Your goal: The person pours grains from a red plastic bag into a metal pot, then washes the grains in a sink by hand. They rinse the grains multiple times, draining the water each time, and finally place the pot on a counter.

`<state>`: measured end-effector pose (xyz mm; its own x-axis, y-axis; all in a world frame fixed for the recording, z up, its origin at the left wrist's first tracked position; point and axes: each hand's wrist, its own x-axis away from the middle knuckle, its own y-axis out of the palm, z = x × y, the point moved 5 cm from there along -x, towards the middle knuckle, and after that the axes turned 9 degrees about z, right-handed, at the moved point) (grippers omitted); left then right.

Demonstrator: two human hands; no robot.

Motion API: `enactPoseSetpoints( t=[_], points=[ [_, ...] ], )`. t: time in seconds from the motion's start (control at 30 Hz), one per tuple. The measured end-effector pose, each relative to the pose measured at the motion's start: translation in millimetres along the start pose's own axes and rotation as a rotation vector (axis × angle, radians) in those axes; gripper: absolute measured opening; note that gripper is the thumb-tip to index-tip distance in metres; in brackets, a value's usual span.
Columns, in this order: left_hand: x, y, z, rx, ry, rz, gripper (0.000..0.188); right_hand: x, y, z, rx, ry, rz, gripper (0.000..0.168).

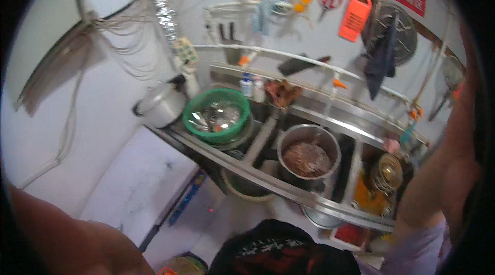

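Both my hands are out of view; bare arms show at the lower left (81, 240) and at the right edge (429, 182). Before me is a stainless-steel sink unit (278, 190). A metal pot (283, 150) with reddish-brown contents (307, 159) stands in its middle part. To the left, a green plastic basket (189, 126) holds several shiny metal items (218, 114), too blurred to name exactly. A silver lidded pot (164, 105) with dark handles stands at the far left end.
White pipes (294, 54) with orange-handled taps (339, 83) run along the wall. A cleaver-like blade (297, 65), red-handled scissors (328, 0), an orange board (355, 16) and a dark cloth (381, 58) hang there. A brass-coloured metal piece (390, 170) lies at the right. A white surface (135, 174) adjoins the left.
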<state>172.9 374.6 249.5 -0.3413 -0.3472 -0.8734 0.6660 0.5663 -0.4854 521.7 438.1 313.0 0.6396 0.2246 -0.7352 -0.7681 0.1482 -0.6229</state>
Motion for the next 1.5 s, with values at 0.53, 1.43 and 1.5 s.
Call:
enactPoseSetpoints(
  t=[0.53, 1.43, 1.5],
  points=[
    [40, 92, -98, 0.342, -0.169, 0.001, 0.054, 25, 10, 62, 0.136, 0.357, -0.206, 0.029],
    [-91, 161, -199, 0.820, 0.460, -0.062, 0.055, 18, 51, 75, 0.274, 0.737, -0.293, 0.030],
    [-100, 157, -193, 0.823, 0.500, -0.047, 0.055, 12, 55, 69, 0.241, 0.748, -0.306, 0.030]
  ],
)
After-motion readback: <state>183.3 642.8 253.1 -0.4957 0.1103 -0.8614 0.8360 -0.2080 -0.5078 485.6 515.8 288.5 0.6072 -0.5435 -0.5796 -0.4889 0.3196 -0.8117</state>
